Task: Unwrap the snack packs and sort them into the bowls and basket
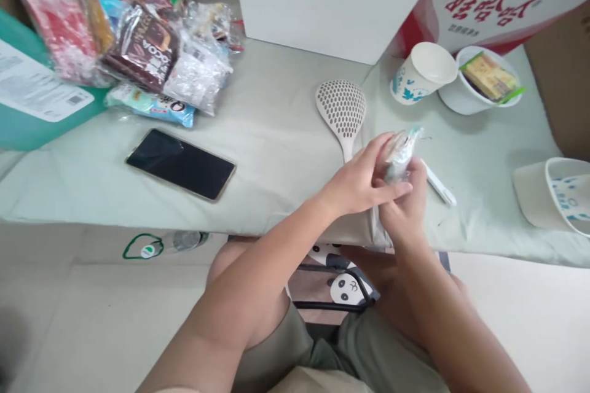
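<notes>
Both my hands meet above the front part of the cloth-covered table, closed around a small crinkled plastic packet [400,152] whose contents I cannot make out. My left hand [362,181] wraps it from the left, thumb across the front. From the right, my right hand [408,199] grips the same packet, its fingers partly hidden. Beneath and behind the left hand lies a perforated skimmer [342,107], its handle mostly covered by that hand. A white slim tool [439,184], perhaps a utility knife, rests just right of my right hand.
A phone [181,163] lies left of centre, below a pile of wrapped snacks [147,52]. A paper cup [421,73] and a bowl [461,98] holding a packet stand back right. Another container [534,193] sits at the right edge. A white box [318,6] blocks the back.
</notes>
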Available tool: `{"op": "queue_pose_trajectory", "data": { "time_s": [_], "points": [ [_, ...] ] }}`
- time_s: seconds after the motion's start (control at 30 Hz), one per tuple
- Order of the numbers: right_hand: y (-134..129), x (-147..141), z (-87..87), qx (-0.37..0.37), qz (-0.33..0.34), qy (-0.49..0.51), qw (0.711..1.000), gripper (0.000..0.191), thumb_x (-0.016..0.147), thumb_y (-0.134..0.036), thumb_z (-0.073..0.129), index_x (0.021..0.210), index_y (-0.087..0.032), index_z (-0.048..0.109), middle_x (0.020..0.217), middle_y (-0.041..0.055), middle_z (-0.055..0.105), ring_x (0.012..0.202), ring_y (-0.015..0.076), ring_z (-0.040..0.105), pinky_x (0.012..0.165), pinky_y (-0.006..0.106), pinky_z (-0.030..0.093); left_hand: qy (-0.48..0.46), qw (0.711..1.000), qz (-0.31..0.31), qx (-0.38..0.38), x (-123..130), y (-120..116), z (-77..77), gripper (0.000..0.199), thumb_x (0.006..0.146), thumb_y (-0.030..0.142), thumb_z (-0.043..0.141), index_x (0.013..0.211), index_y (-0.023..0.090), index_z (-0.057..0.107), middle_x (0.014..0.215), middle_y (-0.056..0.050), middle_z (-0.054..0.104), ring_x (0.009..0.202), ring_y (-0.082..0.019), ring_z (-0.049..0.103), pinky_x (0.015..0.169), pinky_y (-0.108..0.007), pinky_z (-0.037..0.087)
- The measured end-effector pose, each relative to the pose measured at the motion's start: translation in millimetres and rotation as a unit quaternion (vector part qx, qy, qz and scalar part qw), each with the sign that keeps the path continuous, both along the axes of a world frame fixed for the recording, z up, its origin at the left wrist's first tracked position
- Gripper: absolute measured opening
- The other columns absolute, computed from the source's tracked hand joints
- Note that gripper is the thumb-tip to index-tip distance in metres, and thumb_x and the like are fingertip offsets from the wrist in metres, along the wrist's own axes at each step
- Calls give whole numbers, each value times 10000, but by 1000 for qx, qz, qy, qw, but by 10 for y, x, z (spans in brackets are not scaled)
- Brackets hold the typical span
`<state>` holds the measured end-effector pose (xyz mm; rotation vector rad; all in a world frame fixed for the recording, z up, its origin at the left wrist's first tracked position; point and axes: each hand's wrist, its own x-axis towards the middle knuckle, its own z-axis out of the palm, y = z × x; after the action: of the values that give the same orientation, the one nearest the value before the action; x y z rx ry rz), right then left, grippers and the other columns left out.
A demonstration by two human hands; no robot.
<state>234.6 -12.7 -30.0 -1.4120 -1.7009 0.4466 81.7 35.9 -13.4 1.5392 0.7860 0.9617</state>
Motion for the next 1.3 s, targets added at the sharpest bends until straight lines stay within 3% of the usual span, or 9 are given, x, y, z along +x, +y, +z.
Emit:
{"op": "queue_pose_trajectory", "data": {
  "time_s": [0.1,0.17,0.33,0.53,0.6,0.7,0.87,1.1,1.3],
  "points": [
    [-72,53,47,29,30,-6,999,555,913,-368,611,1441,-257,481,1289,133,565,1171,273,613,859,434,607,-29,997,64,38,107,60,-127,606,908,333,634,1446,270,362,1552,-114,467,1367,-277,555,1129,-428,482],
    [-80,193,97,46,23,-33,998,433,911,-320,594,1336,-247,562,1201,113,604,1087,250,638,820,412,604,-35,994,94,35,112,122,-210,630,926,325,645,1451,310,295,1458,-103,513,1230,-243,631,1005,-399,554],
    [157,774,22,0,-179,-156,971,352,826,-285,590,1156,-188,668,1130,142,646,1097,296,625,971,511,519,-61,991,114,24,45,227,-327,687,988,328,628,1483,410,158,973,3,595,734,-123,623,669,-280,553],
    [462,1019,-97,-118,-224,-237,938,224,837,-306,533,952,-186,683,965,143,656,998,321,585,968,529,455,1,987,143,66,-88,276,-221,200,1025,320,512,1223,330,532,971,-8,574,636,-85,493,586,-237,470],
    [452,919,-11,-119,-223,-172,952,208,864,-340,530,961,-202,653,876,95,644,865,270,586,858,458,480,19,991,118,53,-127,271,-196,268,946,312,624,1203,324,550,1029,-21,572,671,-98,493,584,-246,460],
    [362,686,151,-150,-171,56,972,225,914,-402,520,1026,-226,605,696,-9,569,589,165,503,599,312,417,66,991,90,70,-146,235,-190,656,766,263,803,1328,353,477,1193,-53,557,818,-148,560,645,-276,503],
    [190,322,285,-256,3,368,894,236,876,-449,561,947,-224,584,517,-75,491,384,98,374,418,243,281,166,972,116,123,-100,185,-143,513,794,180,728,1262,306,559,1164,-34,604,767,-128,557,715,-286,513],
    [102,165,350,-347,48,399,847,415,776,-598,700,918,-223,594,546,-37,637,415,135,574,406,240,416,163,966,78,186,-80,185,-118,189,934,310,612,1096,227,662,960,-14,623,553,-75,459,621,-251,460],
    [117,125,391,-386,12,396,833,508,689,-689,742,762,-205,605,471,-24,595,320,102,475,323,223,341,167,944,83,273,-39,151,-165,175,994,332,528,1003,222,664,896,-29,609,615,-110,517,624,-247,457]
  ]
}}
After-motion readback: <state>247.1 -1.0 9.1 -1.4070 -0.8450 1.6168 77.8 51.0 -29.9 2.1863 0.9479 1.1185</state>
